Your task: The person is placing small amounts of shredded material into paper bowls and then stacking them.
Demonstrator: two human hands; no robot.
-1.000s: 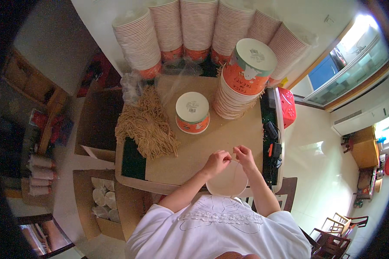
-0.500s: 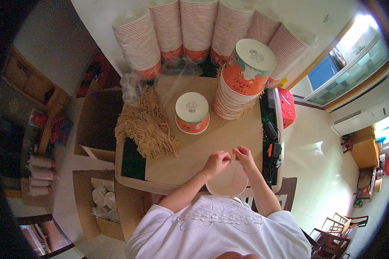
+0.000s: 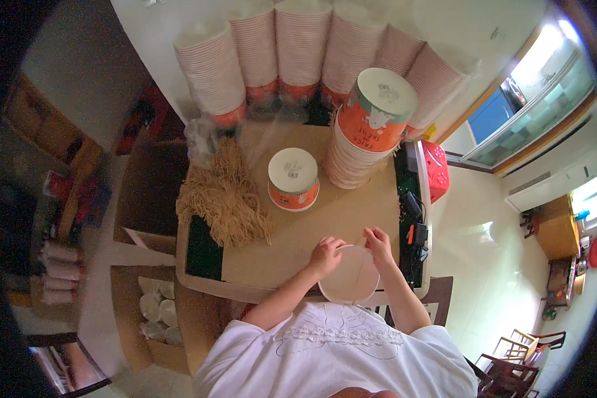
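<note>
Close to my body at the table's front edge is a white paper bucket (image 3: pixel 348 280), its open mouth facing up. My left hand (image 3: pixel 325 258) is closed on its upper left rim. Above the right side of the rim my right hand (image 3: pixel 379 247) pinches a thin tan cord, whose end is too small to see clearly. A pale strand of it hangs across the bucket's inside. Farther left lies a loose heap of tan cords (image 3: pixel 222 199). An upturned orange and green bucket (image 3: pixel 293 170) stands mid-table.
A taller stack of upturned buckets (image 3: pixel 378 113) rises at the table's right rear. Several wrapped bucket stacks (image 3: pixel 303 50) line the wall. A red basket (image 3: pixel 435 171) and black cables (image 3: pixel 414 205) sit along the right edge. Open cardboard boxes (image 3: pixel 131 318) stand on the floor at left.
My hands have moved apart; the left has gone from the cord to the bucket's rim. The right remains above the rim. The bucket shows more of its mouth.
</note>
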